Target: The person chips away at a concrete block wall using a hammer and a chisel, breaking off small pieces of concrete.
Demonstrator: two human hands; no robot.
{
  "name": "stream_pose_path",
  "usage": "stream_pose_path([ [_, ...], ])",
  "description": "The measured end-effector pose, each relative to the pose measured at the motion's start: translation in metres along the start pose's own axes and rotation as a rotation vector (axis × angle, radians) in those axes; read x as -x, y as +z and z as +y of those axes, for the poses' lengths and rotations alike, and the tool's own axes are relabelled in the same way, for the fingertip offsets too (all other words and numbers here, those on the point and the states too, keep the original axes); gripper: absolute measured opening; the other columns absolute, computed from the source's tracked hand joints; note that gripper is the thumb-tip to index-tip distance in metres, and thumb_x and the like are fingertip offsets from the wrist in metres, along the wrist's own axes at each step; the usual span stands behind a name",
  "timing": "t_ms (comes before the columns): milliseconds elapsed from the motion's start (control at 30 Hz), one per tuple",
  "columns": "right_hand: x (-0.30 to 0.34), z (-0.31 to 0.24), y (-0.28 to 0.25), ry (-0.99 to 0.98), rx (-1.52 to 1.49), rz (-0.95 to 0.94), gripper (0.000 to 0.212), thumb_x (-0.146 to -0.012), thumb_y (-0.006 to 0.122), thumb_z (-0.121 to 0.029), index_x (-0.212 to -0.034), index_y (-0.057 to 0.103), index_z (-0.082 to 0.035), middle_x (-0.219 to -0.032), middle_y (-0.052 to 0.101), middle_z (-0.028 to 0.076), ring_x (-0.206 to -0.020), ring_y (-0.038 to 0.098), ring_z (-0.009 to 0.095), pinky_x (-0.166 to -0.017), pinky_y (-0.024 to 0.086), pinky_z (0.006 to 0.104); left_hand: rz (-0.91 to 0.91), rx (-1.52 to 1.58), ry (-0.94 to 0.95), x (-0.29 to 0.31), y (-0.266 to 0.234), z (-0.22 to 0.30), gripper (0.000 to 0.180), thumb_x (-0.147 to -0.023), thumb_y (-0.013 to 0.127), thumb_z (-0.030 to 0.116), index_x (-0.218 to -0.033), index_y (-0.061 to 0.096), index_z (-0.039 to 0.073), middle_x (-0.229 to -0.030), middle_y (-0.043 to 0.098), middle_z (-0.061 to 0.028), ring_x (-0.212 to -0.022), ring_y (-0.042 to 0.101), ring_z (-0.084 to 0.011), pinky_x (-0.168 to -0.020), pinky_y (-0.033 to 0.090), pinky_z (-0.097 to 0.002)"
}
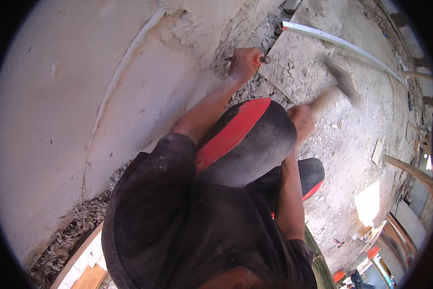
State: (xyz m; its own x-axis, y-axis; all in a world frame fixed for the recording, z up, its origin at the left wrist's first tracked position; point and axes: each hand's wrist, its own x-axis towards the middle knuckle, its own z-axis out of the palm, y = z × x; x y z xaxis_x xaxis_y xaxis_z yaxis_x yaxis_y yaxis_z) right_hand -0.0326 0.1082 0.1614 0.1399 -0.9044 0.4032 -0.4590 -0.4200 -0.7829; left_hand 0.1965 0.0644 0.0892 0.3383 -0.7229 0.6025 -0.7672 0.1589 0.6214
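My left hand is closed round a chisel with an orange grip. The chisel's dark struck end sticks out to the right of my fist, and its tip points left at the broken base of the wall. My right hand grips a hammer by its handle, out past my bent knee. Motion blurs the hammer head, which is raised to the right of the chisel and apart from it. Broken mortar and rubble lie beneath my left hand.
A long pale straightedge with markings lies across the dusty floor at the far right. Curved wooden pieces stand along the right side. Stacked boards are at the lower left. Chips are strewn over the floor.
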Motion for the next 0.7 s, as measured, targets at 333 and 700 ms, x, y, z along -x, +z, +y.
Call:
stream_pose_path([
  [333,-0.023,-0.077,-0.025,0.415,-0.632,0.104,0.042,-0.102,0.047,-0.036,-0.076,0.049,-0.004,-0.057,0.048,0.002,-0.042,0.045,0.01,-0.036,0.036,0.0246,0.015,0.011,-0.06,0.018,-0.006,-0.01,0.022,-0.069,0.078,0.005,-0.083,0.06,0.006,-0.074,0.061,-0.014,-0.073,0.061,-0.0375,-0.067,0.046,-0.0462],
  [700,0.018,-0.028,-0.05,0.631,-0.207,-0.359,0.041,-0.1,0.052,-0.04,-0.08,0.054,-0.005,-0.065,0.051,0.001,-0.056,0.048,0.009,-0.049,0.038,0.0273,0.027,0.08,-0.124,0.039,0.011,0.009,0.017,-0.074,0.074,0.008,-0.08,0.059,0.005,-0.071,0.061,-0.0164,-0.074,0.062,-0.0383,-0.063,0.046,-0.0438],
])
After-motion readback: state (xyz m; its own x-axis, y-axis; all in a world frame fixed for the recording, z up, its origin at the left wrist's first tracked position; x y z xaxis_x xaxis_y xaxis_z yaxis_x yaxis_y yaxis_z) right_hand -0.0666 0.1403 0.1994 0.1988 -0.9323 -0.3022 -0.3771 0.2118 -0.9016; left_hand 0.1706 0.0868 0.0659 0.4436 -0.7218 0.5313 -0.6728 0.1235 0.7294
